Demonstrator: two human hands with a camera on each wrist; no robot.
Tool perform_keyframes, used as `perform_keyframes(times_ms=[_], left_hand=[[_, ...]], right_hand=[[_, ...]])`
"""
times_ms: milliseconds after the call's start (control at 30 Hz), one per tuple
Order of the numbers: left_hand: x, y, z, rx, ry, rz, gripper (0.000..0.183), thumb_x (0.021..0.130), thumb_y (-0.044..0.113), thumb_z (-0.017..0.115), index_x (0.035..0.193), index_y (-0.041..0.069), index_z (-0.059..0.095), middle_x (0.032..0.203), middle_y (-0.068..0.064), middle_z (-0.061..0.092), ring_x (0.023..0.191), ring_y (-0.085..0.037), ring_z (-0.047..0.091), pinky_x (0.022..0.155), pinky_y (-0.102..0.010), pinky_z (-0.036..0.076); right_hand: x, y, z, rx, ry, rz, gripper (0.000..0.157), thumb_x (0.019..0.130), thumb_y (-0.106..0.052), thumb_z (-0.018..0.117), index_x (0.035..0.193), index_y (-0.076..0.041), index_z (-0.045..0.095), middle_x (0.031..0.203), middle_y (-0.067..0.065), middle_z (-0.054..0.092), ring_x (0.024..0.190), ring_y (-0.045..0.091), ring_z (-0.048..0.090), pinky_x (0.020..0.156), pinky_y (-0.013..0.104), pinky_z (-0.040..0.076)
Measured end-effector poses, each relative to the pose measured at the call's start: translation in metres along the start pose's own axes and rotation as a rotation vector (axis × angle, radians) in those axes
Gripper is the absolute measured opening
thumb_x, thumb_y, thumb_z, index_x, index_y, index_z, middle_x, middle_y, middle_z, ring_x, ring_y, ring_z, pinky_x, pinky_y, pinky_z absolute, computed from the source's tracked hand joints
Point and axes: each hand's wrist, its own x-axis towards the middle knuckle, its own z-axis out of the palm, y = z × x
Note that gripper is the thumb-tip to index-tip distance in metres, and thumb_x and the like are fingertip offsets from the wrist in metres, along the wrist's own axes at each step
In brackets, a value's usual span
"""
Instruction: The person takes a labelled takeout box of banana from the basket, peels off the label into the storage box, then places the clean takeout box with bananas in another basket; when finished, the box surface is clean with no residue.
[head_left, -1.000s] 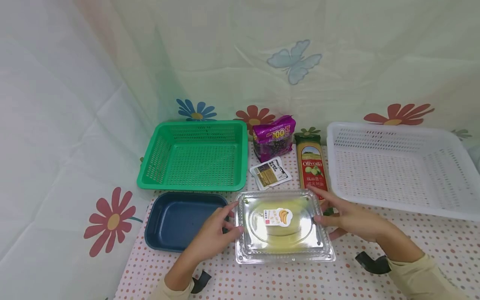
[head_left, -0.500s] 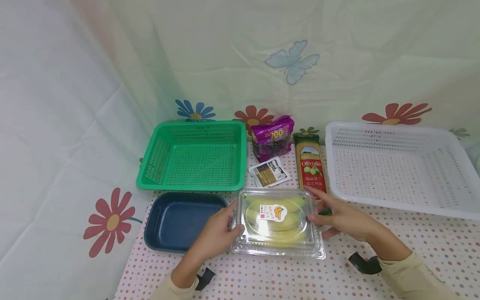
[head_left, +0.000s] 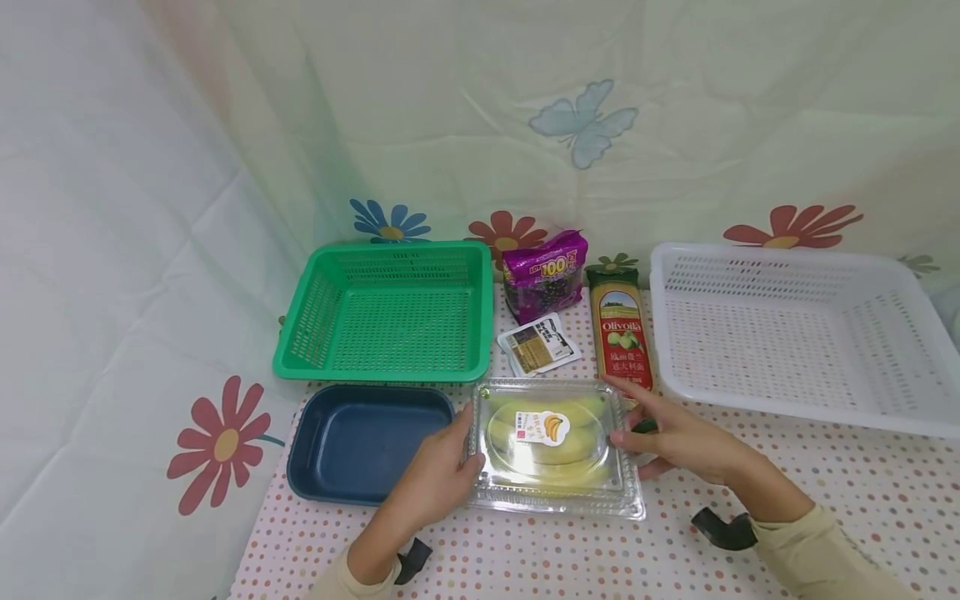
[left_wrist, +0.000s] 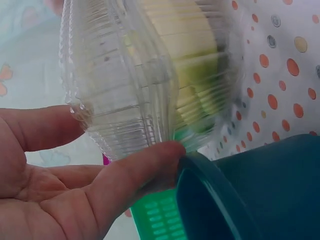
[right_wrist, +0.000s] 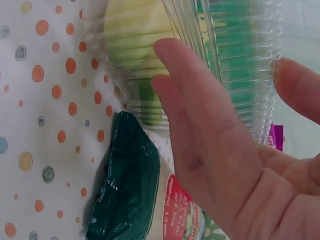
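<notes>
A clear plastic clamshell box (head_left: 551,475) with yellow fruit inside and a banana label on its lid is held level over the front of the spotted table. My left hand (head_left: 438,471) grips its left side, with the thumb and a finger on the ridged edge (left_wrist: 120,105) in the left wrist view. On the opposite side my right hand (head_left: 686,437) holds the box, fingers against the side wall (right_wrist: 140,50) and thumb at the lid's rim. Just beyond the right fingers lies a spaghetti packet (head_left: 624,333), its dark green end (right_wrist: 127,175) showing below the box.
A green basket (head_left: 483,333) stands at the back left, with a dark blue basin (head_left: 367,450) in front of it. Behind the box are a purple bag (head_left: 546,287) and a small white packet (head_left: 538,343). A white basket (head_left: 750,342) stands at the right.
Both hands have shifted the box slightly to the left, mostly in the first half second. The fruit shows more clearly through the lid as the glare has lessened. Other things stay put.
</notes>
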Motion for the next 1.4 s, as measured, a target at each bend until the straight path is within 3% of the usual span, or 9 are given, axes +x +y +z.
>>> perform_keyframes(times_ms=[300, 900, 1233, 1400], left_hand=[[0.0, 0.0022, 0.0008, 0.043, 0.012, -0.006, 0.066, 0.098, 0.005, 0.062, 0.153, -0.014, 0.03, 0.15, -0.034, 0.045, 0.14, -0.042, 0.048, 0.11, -0.054, 0.045], [0.0018, 0.0025, 0.0024, 0.063, 0.03, -0.013, 0.064, 0.098, 0.006, 0.063, 0.151, -0.015, 0.034, 0.148, -0.034, 0.047, 0.138, -0.042, 0.049, 0.109, -0.053, 0.046], [0.0025, 0.0009, 0.0035, 0.052, 0.045, -0.031, 0.063, 0.097, 0.006, 0.065, 0.15, -0.013, 0.038, 0.15, -0.035, 0.045, 0.142, -0.045, 0.044, 0.114, -0.055, 0.04], [0.0032, 0.0023, 0.0017, 0.056, 0.064, -0.024, 0.062, 0.095, 0.007, 0.068, 0.147, -0.015, 0.042, 0.149, -0.036, 0.046, 0.141, -0.049, 0.044, 0.114, -0.056, 0.04]], right_hand=[[0.0037, 0.0043, 0.004, 0.013, -0.012, 0.006, 0.091, 0.098, -0.022, 0.07, 0.165, -0.028, 0.01, 0.119, 0.027, 0.037, 0.097, 0.031, 0.062, 0.073, 0.051, 0.063], [0.0063, 0.0041, 0.005, 0.014, 0.001, 0.029, 0.092, 0.097, -0.023, 0.071, 0.165, -0.03, 0.011, 0.125, 0.029, 0.035, 0.099, 0.032, 0.062, 0.075, 0.051, 0.063], [0.0058, 0.0046, 0.0054, 0.031, -0.011, 0.023, 0.092, 0.097, -0.021, 0.07, 0.165, -0.029, 0.009, 0.126, 0.029, 0.034, 0.101, 0.033, 0.061, 0.075, 0.052, 0.063], [0.0054, 0.0041, 0.0042, 0.001, -0.009, 0.014, 0.092, 0.097, -0.022, 0.071, 0.165, -0.029, 0.009, 0.137, 0.034, 0.03, 0.104, 0.033, 0.062, 0.078, 0.054, 0.062]])
